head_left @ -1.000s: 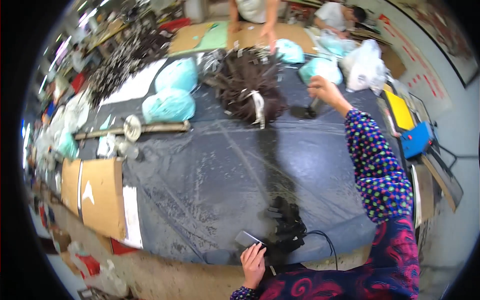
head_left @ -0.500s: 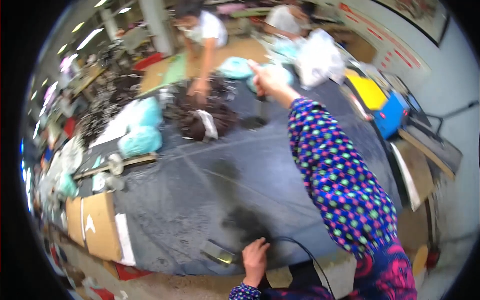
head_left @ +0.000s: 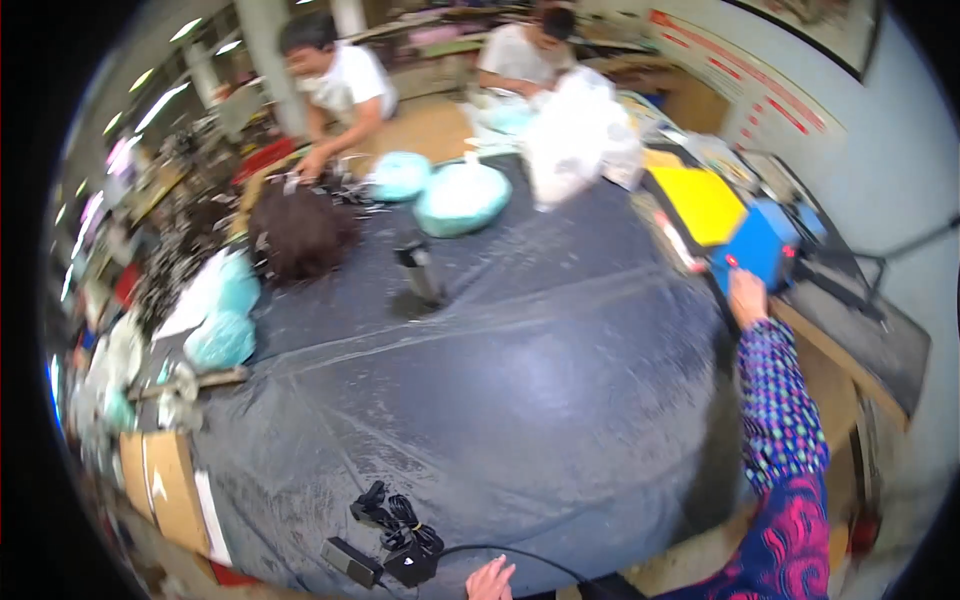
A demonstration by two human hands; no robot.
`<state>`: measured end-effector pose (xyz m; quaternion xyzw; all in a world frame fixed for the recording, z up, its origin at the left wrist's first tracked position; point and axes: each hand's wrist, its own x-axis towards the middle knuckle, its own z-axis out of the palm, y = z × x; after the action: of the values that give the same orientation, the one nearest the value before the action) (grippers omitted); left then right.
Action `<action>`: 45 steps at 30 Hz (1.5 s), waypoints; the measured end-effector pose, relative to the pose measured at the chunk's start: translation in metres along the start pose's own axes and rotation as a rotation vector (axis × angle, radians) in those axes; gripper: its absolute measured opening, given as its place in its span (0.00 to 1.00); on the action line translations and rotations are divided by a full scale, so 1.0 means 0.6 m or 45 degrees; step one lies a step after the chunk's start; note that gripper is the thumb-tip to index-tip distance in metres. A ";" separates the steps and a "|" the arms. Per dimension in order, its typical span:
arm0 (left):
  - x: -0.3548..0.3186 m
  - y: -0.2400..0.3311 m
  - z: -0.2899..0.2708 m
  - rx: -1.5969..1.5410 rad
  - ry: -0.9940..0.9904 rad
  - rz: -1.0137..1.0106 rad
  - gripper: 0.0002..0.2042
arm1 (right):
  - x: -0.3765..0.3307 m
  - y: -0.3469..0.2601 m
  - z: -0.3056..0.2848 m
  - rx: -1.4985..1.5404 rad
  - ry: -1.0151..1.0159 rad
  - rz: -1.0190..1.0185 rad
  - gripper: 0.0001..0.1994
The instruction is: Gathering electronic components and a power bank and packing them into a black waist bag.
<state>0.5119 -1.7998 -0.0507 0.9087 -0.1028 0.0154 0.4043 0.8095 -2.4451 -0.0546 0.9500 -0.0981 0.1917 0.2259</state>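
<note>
My right hand (head_left: 748,298) reaches out at the right, with a finger stretched toward a small red light on a blue box (head_left: 760,243) and seemingly touching it. The other fingers are hard to make out, and I see nothing held. At the lower edge my left hand (head_left: 490,580) is open, its fingers extended and partly cut off by the frame. Beside it lie a coiled black cable (head_left: 408,512) with a black power adapter (head_left: 412,565) and a slim black box (head_left: 352,562). A cord runs from the adapter past my left hand.
A dark brown hair bundle (head_left: 300,232) lies at the far left by a co-worker's hands. Teal bags (head_left: 462,205) and a large white bag (head_left: 575,140) stand far back. A black upright object (head_left: 418,272) stands mid-table. A cardboard box (head_left: 165,480) is at the left edge.
My right hand has moved from the far middle of the table to the blue box at the right. My left hand sits lower in view, and the cable bundle now shows. The view has shifted.
</note>
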 end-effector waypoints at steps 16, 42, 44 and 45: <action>0.080 -0.001 0.101 -0.107 -0.090 -0.140 0.16 | 0.010 0.067 0.177 -0.751 -0.554 -0.164 0.15; 0.081 -0.011 0.114 -0.139 -0.097 -0.234 0.14 | 0.030 -0.030 0.087 -1.266 -0.704 -0.454 0.15; 0.095 -0.001 0.117 -0.099 -0.114 -0.160 0.14 | 0.021 0.006 0.075 -1.223 -0.714 -0.459 0.14; 0.101 0.002 0.121 -0.132 -0.088 -0.171 0.15 | 0.020 0.019 0.072 -1.205 -0.679 -0.468 0.13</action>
<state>0.5668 -1.8645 -0.0921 0.8914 -0.0561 -0.0484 0.4471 0.8313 -2.4767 -0.0809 0.7625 -0.0602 -0.1617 0.6236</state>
